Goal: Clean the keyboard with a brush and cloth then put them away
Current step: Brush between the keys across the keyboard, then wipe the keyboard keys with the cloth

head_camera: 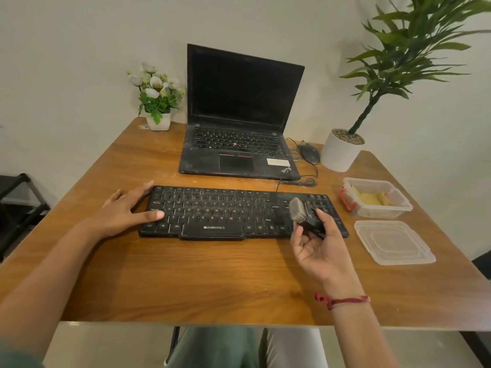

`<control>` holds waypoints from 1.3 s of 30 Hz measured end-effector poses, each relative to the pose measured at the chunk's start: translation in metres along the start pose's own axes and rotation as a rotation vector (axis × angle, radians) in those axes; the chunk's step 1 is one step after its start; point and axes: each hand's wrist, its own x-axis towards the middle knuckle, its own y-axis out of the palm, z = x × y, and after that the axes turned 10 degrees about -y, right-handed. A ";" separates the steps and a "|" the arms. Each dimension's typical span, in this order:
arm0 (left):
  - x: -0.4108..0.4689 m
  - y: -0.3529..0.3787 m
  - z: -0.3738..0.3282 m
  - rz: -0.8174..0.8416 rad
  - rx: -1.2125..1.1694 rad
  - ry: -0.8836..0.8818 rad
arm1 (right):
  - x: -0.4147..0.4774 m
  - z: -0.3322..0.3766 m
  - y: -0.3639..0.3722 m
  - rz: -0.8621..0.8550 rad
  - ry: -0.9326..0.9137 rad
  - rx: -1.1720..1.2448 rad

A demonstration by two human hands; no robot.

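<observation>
On the counter (212, 274) the keyboard (225, 212) lies before the laptop (239, 115). A flower pot (158, 120) stands left of the laptop, a mouse (309, 153) right of it, a potted plant (341, 152) further right. Right of the keyboard sits a container (398, 208) with a cloth (372, 199) in it, its lid (393, 241) before it. The brush (303, 213) is above the keyboard's right end.

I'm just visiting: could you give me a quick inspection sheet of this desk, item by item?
Surface: brown wooden table.
Job's things: black keyboard at centre; brush held above its right end; yellow cloth inside the open container, lid lying beside it.
Clutter: open laptop, mouse, flower pot, potted plant.
Hands: left hand rests flat on keyboard's left end; right hand grips the brush.
Cables: black cable looped between laptop and keyboard.
Surroundings: pale wall; dark rack at left.
</observation>
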 end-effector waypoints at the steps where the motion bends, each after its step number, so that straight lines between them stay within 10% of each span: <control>1: -0.001 0.001 -0.001 -0.004 -0.003 -0.003 | -0.001 -0.002 0.000 0.000 0.007 -0.057; 39: 0.009 0.010 0.010 -0.138 0.031 0.064 | -0.008 0.067 -0.088 -0.471 -0.508 -1.530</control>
